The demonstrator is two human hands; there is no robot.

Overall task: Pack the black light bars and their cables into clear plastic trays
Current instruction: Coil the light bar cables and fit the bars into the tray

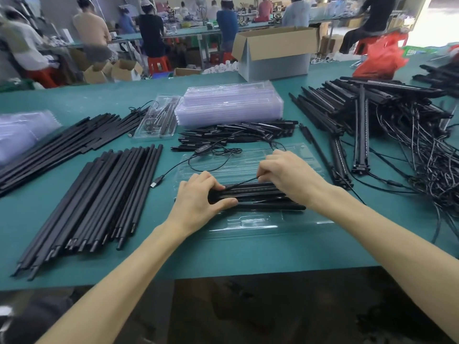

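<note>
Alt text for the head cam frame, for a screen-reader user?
Two bare hands hold a bundle of black light bars on a clear tray on a green table: the left hand grips the bundle's end and the right hand pinches a thin cable. Around them lie loose bars, stacked empty trays and tangled cabled bars.

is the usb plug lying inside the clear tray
No, the usb plug lies on the green table just left of the clear tray, outside its rim.
</note>
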